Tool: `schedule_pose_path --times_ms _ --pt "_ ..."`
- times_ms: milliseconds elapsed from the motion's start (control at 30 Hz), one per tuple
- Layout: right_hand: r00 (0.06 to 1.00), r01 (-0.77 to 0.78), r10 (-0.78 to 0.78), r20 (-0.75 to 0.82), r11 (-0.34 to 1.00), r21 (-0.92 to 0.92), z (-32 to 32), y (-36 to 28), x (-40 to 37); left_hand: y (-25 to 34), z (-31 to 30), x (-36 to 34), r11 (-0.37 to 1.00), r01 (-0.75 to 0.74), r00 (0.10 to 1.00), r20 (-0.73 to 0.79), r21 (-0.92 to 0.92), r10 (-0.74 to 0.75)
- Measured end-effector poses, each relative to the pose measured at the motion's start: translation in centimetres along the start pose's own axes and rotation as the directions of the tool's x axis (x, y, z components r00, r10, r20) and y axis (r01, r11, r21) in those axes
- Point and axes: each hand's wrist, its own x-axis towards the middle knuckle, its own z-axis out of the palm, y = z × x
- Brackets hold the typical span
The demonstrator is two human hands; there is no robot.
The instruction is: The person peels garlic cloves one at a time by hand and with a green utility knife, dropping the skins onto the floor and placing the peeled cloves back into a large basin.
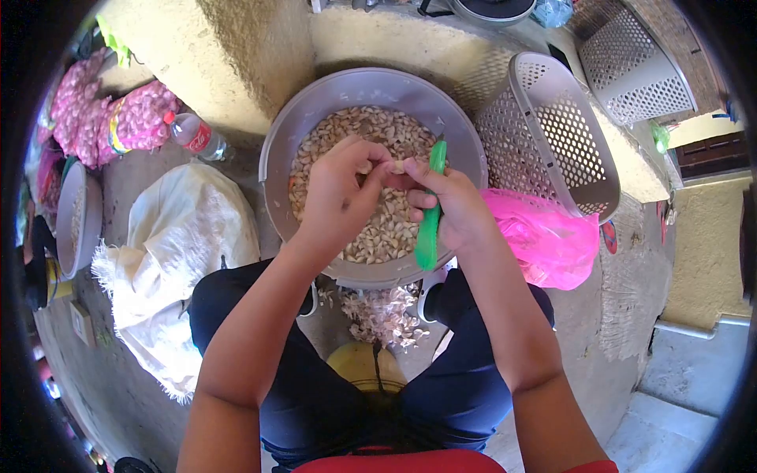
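Note:
Above a grey tub (272, 169) of garlic cloves (382, 236), my two hands meet at a small pale clove (398, 166). My left hand (347, 185) is closed, its thumb and fingertips pinched at the clove's left side; whether it holds a piece of its own is too small to tell. My right hand (449, 201) grips a green-handled knife (428, 236) against its palm, with the blade pointing up and away. The thumb and forefinger of that hand also pinch the clove.
Garlic skins (386, 315) lie on the floor between my feet. A white sack (185, 229), a bottle (197, 135) and pink net bags (142, 118) are at left. To the right are a perforated basket (544, 130) and a pink plastic bag (544, 240).

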Motion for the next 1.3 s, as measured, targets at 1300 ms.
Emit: schedule_pose_path --times_ms 1300 --pt "0.966 0.148 -0.102 0.236 0.972 -0.184 0.0 -1.9 -1.6 0.3 -1.1 0.6 0.828 0.522 0.813 0.413 -0.204 -0.410"
